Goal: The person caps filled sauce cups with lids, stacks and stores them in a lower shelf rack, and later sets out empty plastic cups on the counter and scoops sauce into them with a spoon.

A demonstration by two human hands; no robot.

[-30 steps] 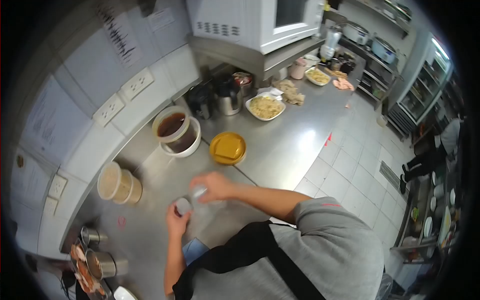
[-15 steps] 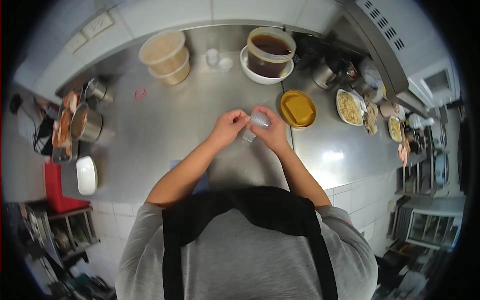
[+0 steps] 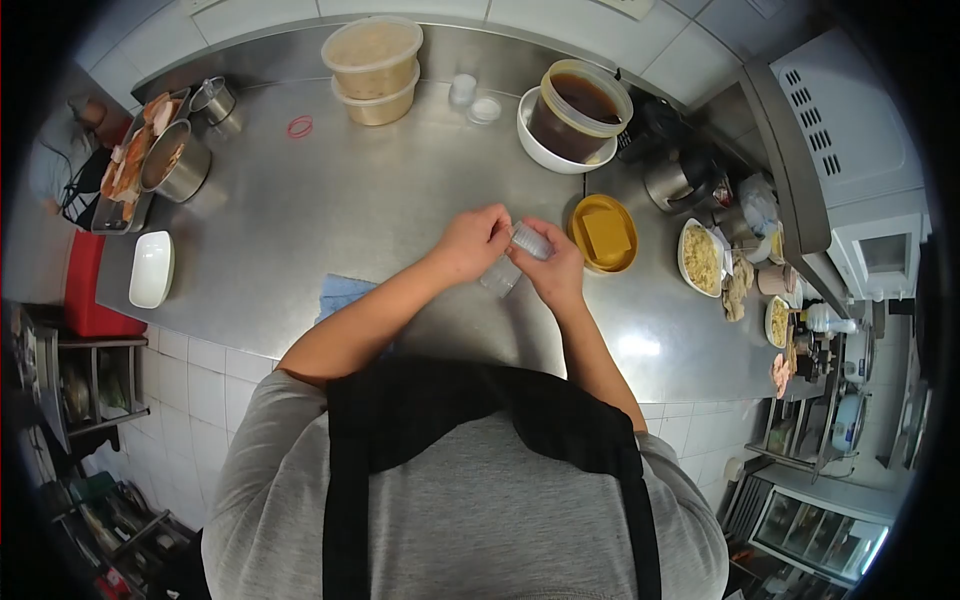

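Observation:
A stack of small clear plastic cups [image 3: 531, 241] lies in my right hand [image 3: 555, 268], whose fingers and thumb are wrapped round it. My left hand [image 3: 474, 246] is closed beside the stack, its fingertips pinched together at the near end of the cups. What exactly those fingertips hold is partly hidden. Below the hands a clear plastic piece [image 3: 499, 279], which looks like more cups, shows against the steel counter. To the right of my right hand is a yellow-brown round tub [image 3: 575, 232] with a block of the same colour in it.
On the steel counter [image 3: 250, 230] stand stacked tan tubs [image 3: 372, 72], small clear cups [image 3: 463, 90], a tub of dark liquid [image 3: 562, 135] in a white bowl, and a dish of pale chopped food [image 3: 699, 258]. A pot [image 3: 187, 170] and a white dish [image 3: 152, 270] are at the left, with a blue cloth [image 3: 343, 294] near the front edge.
The view has shifted and turned, so the counter items appear displaced. Both hands stay together at the cup stack, with the left fingers pinched at its end.

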